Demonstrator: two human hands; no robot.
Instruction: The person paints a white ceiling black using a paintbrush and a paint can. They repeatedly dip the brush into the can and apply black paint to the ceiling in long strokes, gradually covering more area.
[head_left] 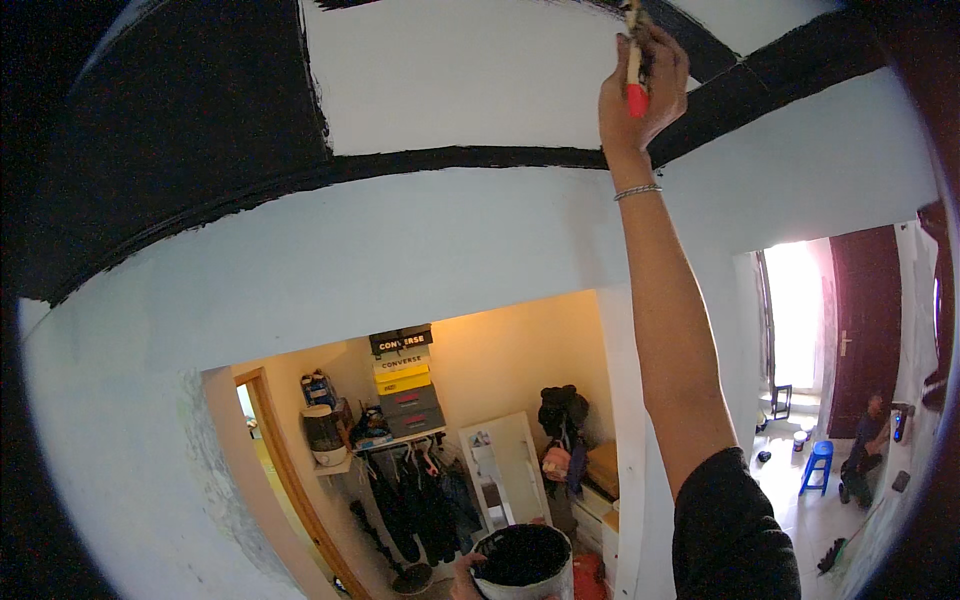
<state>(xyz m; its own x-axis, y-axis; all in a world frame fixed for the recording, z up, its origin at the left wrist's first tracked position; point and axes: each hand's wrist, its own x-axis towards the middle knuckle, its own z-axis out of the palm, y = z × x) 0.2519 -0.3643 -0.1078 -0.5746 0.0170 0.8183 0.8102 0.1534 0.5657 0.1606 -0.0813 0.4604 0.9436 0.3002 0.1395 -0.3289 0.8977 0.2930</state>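
Raised overhead, my right hand (648, 88) is closed round a paintbrush (635, 62) with a pale wooden handle and a red end. Its bristles are mostly hidden near the top edge, close to the ceiling (460, 85). White ceiling panels there are bordered by black paint (470, 157). Low in the picture, my left hand (466, 578) grips the side of a white bucket (560, 580), which has black paint inside and round its inner wall. Only a few fingers of that hand show.
A pale blue wall (420, 240) meets the ceiling. Below it, an alcove holds stacked boxes (410, 400), hanging clothes (410, 500) and a leaning mirror (490, 480). To the right, a person (868, 450) is low down near a blue stool (818, 468) and a dark red door (865, 310).
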